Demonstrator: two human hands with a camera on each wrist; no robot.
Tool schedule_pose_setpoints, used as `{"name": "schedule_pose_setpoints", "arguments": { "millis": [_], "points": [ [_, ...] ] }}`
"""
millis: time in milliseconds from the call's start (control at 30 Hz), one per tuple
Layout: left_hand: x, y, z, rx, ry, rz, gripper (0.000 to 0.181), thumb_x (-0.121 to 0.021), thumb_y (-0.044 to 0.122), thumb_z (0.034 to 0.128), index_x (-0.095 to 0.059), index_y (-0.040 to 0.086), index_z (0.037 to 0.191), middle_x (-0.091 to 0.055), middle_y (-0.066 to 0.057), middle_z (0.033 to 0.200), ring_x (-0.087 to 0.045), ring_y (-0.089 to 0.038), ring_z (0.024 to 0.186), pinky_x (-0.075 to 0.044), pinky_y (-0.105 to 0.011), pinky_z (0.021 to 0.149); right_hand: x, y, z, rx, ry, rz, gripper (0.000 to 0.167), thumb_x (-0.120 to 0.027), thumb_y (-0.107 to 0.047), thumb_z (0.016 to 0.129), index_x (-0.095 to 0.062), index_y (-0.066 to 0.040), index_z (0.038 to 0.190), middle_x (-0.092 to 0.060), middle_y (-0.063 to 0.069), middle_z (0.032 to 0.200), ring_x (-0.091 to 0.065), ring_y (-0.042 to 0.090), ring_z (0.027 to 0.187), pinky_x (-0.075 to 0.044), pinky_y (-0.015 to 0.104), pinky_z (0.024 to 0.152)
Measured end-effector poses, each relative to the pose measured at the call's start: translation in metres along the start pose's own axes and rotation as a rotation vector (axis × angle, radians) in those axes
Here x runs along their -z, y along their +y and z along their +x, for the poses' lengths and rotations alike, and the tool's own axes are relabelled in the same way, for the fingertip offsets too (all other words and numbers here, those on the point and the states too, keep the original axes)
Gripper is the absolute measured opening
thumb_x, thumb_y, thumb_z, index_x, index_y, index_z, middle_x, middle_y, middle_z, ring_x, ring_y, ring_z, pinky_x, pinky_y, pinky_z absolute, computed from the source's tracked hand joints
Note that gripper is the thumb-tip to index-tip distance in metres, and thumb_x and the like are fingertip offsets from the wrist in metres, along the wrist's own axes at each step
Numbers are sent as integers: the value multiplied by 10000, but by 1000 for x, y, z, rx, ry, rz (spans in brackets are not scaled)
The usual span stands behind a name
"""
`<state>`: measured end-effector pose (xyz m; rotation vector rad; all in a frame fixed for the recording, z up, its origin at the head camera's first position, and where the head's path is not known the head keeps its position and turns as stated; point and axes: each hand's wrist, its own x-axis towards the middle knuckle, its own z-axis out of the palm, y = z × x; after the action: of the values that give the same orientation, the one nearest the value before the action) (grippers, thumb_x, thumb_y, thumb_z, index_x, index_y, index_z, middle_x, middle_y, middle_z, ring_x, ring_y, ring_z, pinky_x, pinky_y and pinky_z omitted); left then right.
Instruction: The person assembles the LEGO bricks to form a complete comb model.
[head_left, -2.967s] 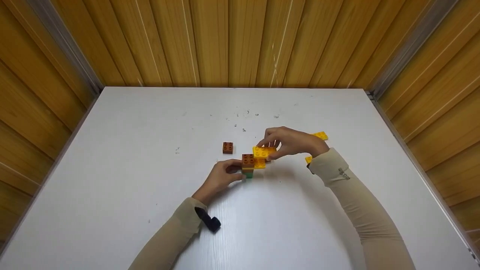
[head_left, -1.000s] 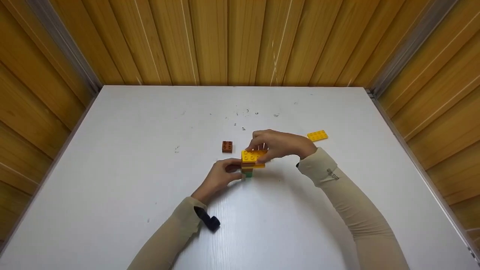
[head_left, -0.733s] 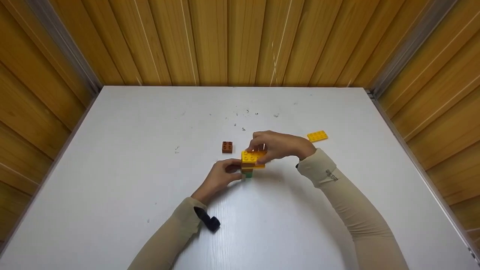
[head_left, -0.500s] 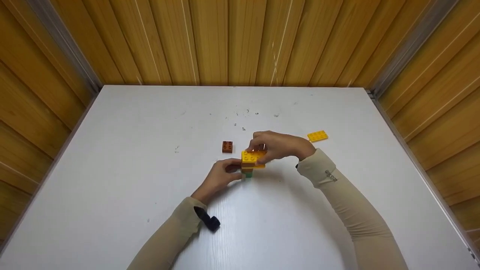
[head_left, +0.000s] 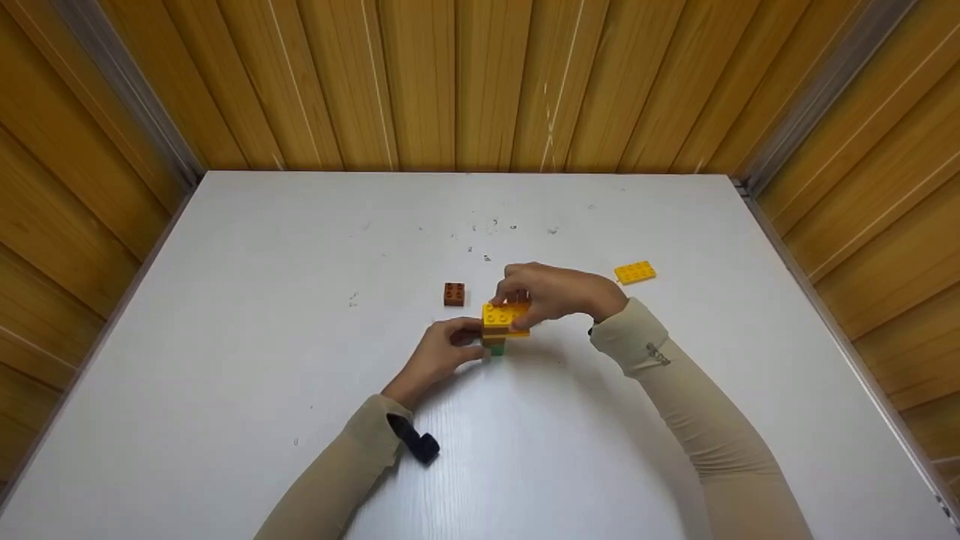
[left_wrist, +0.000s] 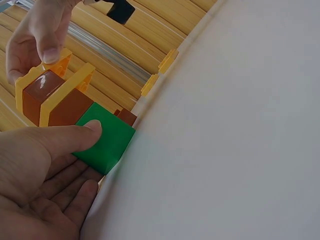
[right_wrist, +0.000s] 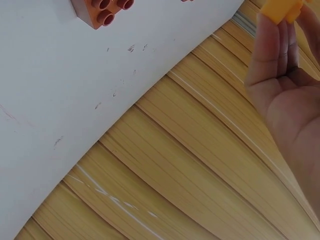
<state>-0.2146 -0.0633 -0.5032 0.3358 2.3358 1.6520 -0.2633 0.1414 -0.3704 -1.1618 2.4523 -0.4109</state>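
In head view, we see the tower (head_left: 494,331) of toy pcs, upright on the white table (head_left: 262,337). Our left hand (head_left: 437,349) is at the left side of tower, w/ thumb and fingers clamped on its lower part. Our right hand (head_left: 556,292) is over the right side of tower, thumb and fingers closed on the top plate (head_left: 496,313), which is yellow and lies on tower, sticking out to the right. One loose brown block (head_left: 454,294) is behind tower, a bit left. One loose yellow plate (head_left: 635,272) is well apart, right and behind of tower.

In left wrist view, we read the tower pcs from bottom: green block (left_wrist: 112,137), brown block (left_wrist: 72,107), middle plate (left_wrist: 65,94) in yellow, upper brown block (left_wrist: 40,95), then the top plate. Left thumb presses green block; other fingers are on its opp. side. Beyond tower we count two yellow plates (left_wrist: 168,61) on table, near each other.

In right wrist view, tower is mostly out of frame; the right fingers (right_wrist: 267,47) are together, w/ a yellow corner pinched b/w them and thumb. A brown block also shows, cut by frame edge.
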Motion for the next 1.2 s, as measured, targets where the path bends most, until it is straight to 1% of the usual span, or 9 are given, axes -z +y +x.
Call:
{"name": "schedule_pose_setpoints", "arguments": {
  "millis": [133, 300, 467, 700, 900, 967, 1200],
  "points": [
    [0, 1, 0, -2, 3, -1, 465, -729, 99, 829, -604, 84, 1277, -643, -84, 1255, -613, -215, 1154, -479, -352, 1018, -1, 1, 0, 4, 4, -1, 351, -740, -133, 804, -684, -74, 1145, -577, 66, 969, -563, 216, 939, -500, 349, 836],
    [0, 0, -1, -3, 2, -6, 462, -738, 112, 828, -608, 86, 1271, -646, -80, 1250, -615, -210, 1152, -479, -348, 1019, -3, 1, 0, -9, 7, 20, 353, -743, -138, 805, -682, -84, 1149, -585, 55, 988, -578, 213, 965, -515, 352, 857],
    [0, -1, 0, -14, 3, 12, 462, -743, 121, 826, -611, 83, 1267, -650, -81, 1243, -619, -206, 1140, -483, -338, 1012, -3, 2, 0, -1, 11, 37, 349, -743, -124, 802, -683, -86, 1144, -591, 49, 997, -594, 213, 976, -523, 351, 864],
    [1, -1, 0, -49, -7, -59, 461, -741, 86, 821, -606, 31, 1259, -640, -140, 1247, -618, -253, 1153, -490, -354, 1004, 0, 4, 0, 40, 10, 52, 346, -749, -118, 803, -681, -72, 1140, -592, 61, 993, -600, 218, 960, -520, 331, 827],
    [1, -2, 0, -42, -4, -55, 461, -743, 87, 820, -610, 53, 1260, -640, -117, 1250, -618, -233, 1153, -495, -321, 994, 2, 4, 0, 41, -3, 64, 361, -754, -133, 813, -675, -90, 1162, -597, 46, 1011, -591, 199, 956, -518, 322, 835],
    [1, -2, 1, -48, -5, -52, 461, -743, 85, 821, -608, 48, 1261, -640, -122, 1250, -620, -237, 1150, -499, -319, 988, 2, 5, -1, 42, -4, 66, 369, -755, -135, 816, -674, -101, 1174, -598, 40, 1011, -587, 195, 953, -516, 322, 835],
    [1, -2, 1, -65, -5, -55, 465, -735, 58, 818, -604, 35, 1263, -641, -133, 1246, -624, -250, 1142, -501, -340, 987, 3, 7, -3, 55, -3, 60, 391, -757, -165, 820, -677, -136, 1201, -612, 27, 1022, -592, 184, 963, -515, 342, 833]
  ]
}}
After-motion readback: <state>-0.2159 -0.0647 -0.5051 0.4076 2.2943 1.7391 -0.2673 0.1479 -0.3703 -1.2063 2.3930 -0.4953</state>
